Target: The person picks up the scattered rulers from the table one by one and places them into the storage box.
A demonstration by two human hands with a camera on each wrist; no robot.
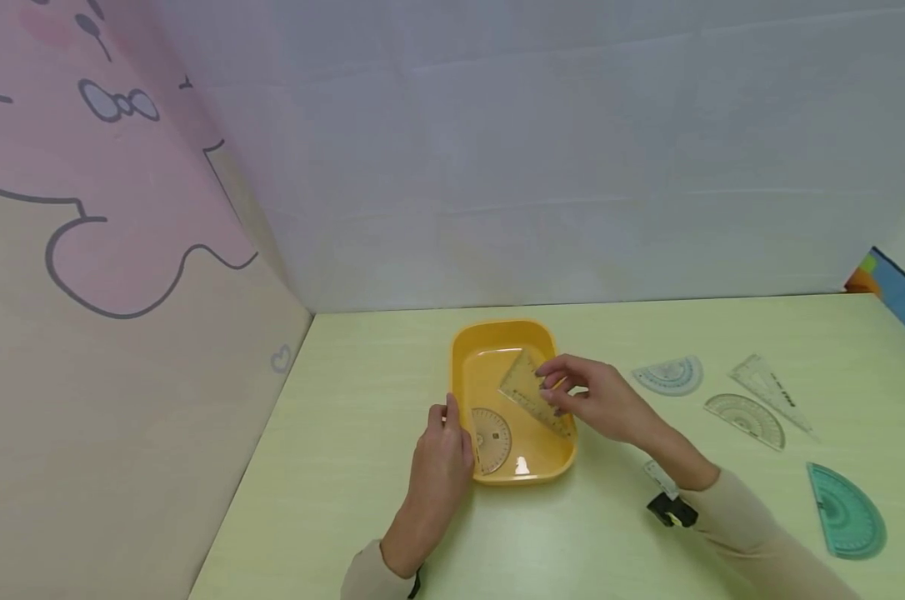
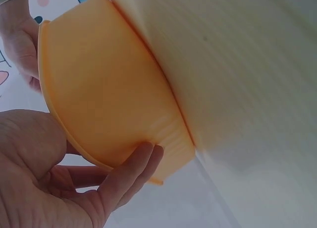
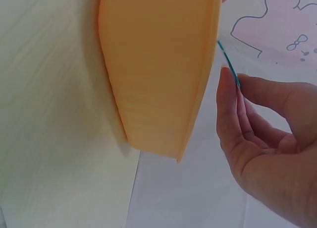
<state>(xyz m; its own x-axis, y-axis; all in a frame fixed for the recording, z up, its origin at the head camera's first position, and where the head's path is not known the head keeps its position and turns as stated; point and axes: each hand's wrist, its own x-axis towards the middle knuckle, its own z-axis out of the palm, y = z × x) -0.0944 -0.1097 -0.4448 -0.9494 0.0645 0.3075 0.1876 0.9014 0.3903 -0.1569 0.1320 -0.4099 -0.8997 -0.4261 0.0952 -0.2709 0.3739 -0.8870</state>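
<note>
A yellow plastic tray [image 1: 463, 354] stands on the table, with a clear protractor [image 1: 492, 442] lying in its near left part. My left hand [image 1: 441, 454] holds the tray's left wall; the left wrist view has the fingers [image 2: 131, 171] against the tray's outer side [image 2: 114, 84] and the thumb side at the rim. Over the right side of the tray, my right hand [image 1: 583, 396] pinches a clear set square [image 1: 526, 387] between thumb and fingertips. From the right wrist, the set square [image 3: 228, 62] appears edge-on as a thin teal line beside the tray rim.
Right of the tray lie two clear protractors [image 1: 670, 375] [image 1: 747, 419], a slim clear set square [image 1: 771, 392] and a green protractor [image 1: 846, 512]. Part of a clear marked piece [image 1: 661, 479] shows by the right wrist. A white wall [image 1: 535, 208] rises behind the table.
</note>
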